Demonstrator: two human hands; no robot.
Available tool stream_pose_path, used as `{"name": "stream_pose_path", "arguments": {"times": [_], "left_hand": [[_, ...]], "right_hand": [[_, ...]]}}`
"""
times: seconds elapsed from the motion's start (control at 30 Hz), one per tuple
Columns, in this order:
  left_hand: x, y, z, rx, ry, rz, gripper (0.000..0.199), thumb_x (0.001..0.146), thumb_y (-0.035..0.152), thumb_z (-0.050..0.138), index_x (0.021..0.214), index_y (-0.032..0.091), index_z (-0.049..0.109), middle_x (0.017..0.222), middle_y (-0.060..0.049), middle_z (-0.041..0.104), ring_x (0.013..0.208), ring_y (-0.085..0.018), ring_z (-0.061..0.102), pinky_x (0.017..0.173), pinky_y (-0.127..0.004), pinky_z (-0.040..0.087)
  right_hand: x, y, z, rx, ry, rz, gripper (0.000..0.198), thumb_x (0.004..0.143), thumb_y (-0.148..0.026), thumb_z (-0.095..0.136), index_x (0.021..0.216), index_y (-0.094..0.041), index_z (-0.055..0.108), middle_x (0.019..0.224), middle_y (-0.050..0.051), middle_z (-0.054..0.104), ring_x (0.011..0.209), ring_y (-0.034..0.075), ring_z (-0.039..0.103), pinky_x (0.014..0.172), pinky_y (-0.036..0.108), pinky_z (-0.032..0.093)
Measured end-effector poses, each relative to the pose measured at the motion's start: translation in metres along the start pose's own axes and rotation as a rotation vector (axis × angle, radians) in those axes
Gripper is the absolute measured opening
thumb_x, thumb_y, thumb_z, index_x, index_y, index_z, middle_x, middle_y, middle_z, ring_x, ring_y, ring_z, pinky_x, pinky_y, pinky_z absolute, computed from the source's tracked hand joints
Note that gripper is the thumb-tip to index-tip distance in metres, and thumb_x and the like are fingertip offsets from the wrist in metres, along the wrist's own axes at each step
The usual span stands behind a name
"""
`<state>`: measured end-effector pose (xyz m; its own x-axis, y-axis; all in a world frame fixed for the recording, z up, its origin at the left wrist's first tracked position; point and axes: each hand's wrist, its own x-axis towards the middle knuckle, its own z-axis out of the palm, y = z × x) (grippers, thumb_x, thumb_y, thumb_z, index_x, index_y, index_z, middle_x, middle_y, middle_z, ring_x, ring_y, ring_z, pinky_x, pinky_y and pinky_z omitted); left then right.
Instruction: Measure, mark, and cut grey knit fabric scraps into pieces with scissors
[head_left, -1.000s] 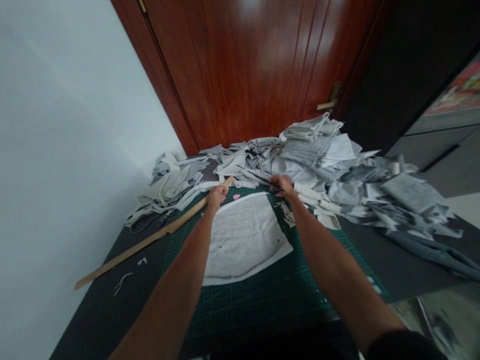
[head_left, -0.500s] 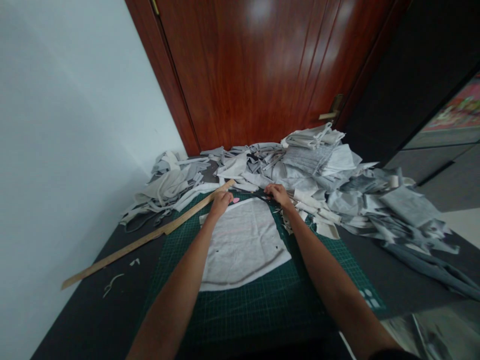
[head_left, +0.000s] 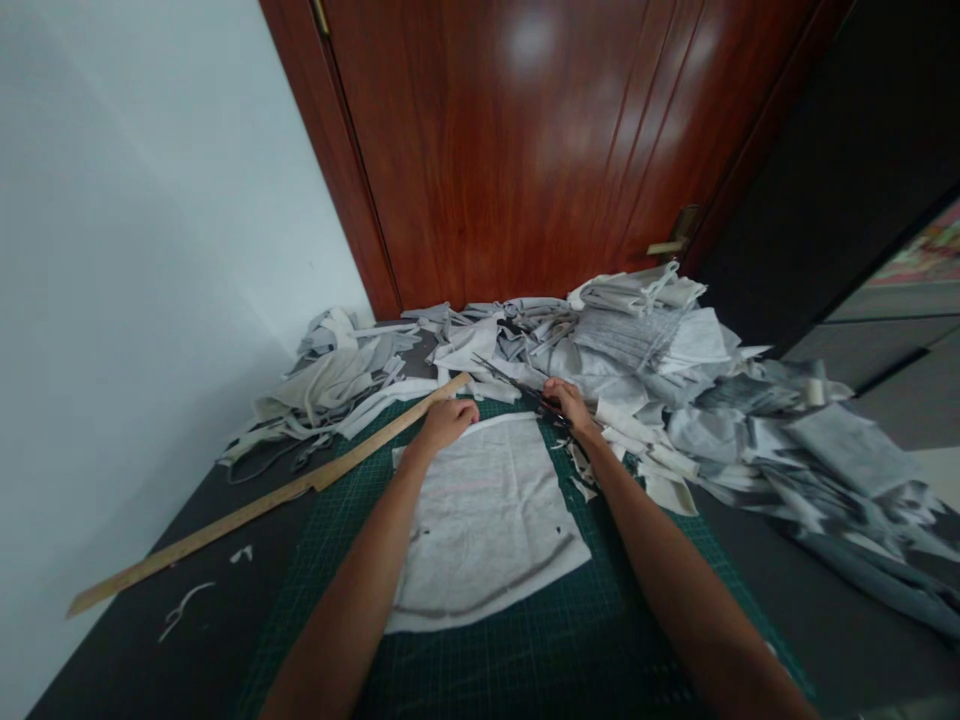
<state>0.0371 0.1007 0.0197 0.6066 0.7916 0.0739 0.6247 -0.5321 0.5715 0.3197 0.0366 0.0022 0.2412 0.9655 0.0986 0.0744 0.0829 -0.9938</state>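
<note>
Head view. The white cloth (head_left: 495, 515) lies flat on the green cutting mat (head_left: 555, 640), between the forearms. Its left border is partly covered by the left forearm. Two small dark marks show near its lower corners; whether these are holes or spots cannot be determined.

The left hand (head_left: 448, 422) rests at the upper left corner of the cloth, fingers curled under. The fingertips are concealed, so it cannot be told whether they pinch the cloth edge or only press on it. The wooden strip (head_left: 255, 508) runs diagonally just beyond this hand; the wrist and hand lie close to its upper part, and contact cannot be confirmed.

The right hand (head_left: 568, 402) is closed around the handles of the dark scissors (head_left: 517, 384), beyond the upper right corner of the cloth. The blades point away and to the left, over pale fabric. The handle loops are largely covered by the fingers, and the blade opening is hard to make out.

Fabric scraps (head_left: 862, 450) overlap at the right; individual outlines cannot be separated. A folded fabric stack (head_left: 637, 330) sits at the back, before the door (head_left: 487, 150). Both forearms are cut off by the lower frame edge.
</note>
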Motion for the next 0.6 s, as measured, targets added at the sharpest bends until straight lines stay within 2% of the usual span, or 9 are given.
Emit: {"name": "stream_pose_path", "arguments": {"times": [0.1,0.2,0.3,0.4,0.6], "left_hand": [[0.0,0.003,-0.011,-0.021,-0.096,0.055,0.032,0.104,0.036,0.047,0.093,0.019,0.072,0.094,-0.002,0.075,0.088,-0.017,0.069,0.081,-0.028,0.052],[-0.002,0.006,-0.016,-0.026,-0.156,0.071,0.037,0.101,0.048,0.049,0.099,0.02,0.072,0.098,-0.002,0.076,0.088,-0.018,0.067,0.075,-0.026,0.047],[-0.004,0.01,-0.016,-0.019,-0.22,0.068,0.041,0.097,0.056,0.053,0.101,0.02,0.073,0.093,-0.002,0.073,0.079,-0.017,0.062,0.069,-0.026,0.042],[-0.004,0.013,-0.018,-0.009,-0.295,0.084,0.037,0.09,0.055,0.065,0.101,0.02,0.072,0.088,-0.001,0.069,0.075,-0.015,0.058,0.067,-0.025,0.039],[-0.001,0.015,-0.02,0.024,-0.357,0.079,0.036,0.083,0.048,0.072,0.106,0.02,0.07,0.101,-0.003,0.072,0.09,-0.019,0.063,0.075,-0.024,0.043]], "right_hand": [[0.0,-0.001,-0.002,0.014,0.028,-0.042,0.035,0.077,-0.055,0.066,0.075,-0.025,0.048,0.069,-0.004,0.048,0.062,0.014,0.047,0.059,0.028,0.044],[0.002,0.0,-0.004,-0.001,0.053,-0.065,0.034,0.07,-0.056,0.061,0.073,-0.026,0.045,0.066,-0.004,0.043,0.061,0.016,0.043,0.057,0.028,0.042],[0.005,0.003,-0.003,-0.034,0.069,-0.068,0.033,0.07,-0.058,0.059,0.071,-0.026,0.047,0.067,-0.003,0.045,0.063,0.016,0.045,0.058,0.029,0.044],[0.008,0.007,-0.001,-0.066,0.075,-0.063,0.036,0.071,-0.06,0.06,0.069,-0.025,0.05,0.069,-0.001,0.05,0.066,0.017,0.05,0.058,0.028,0.046],[0.015,0.016,0.0,-0.103,0.1,-0.024,0.038,0.074,-0.061,0.062,0.071,-0.023,0.059,0.063,-0.001,0.055,0.056,0.015,0.051,0.048,0.027,0.041]]}}
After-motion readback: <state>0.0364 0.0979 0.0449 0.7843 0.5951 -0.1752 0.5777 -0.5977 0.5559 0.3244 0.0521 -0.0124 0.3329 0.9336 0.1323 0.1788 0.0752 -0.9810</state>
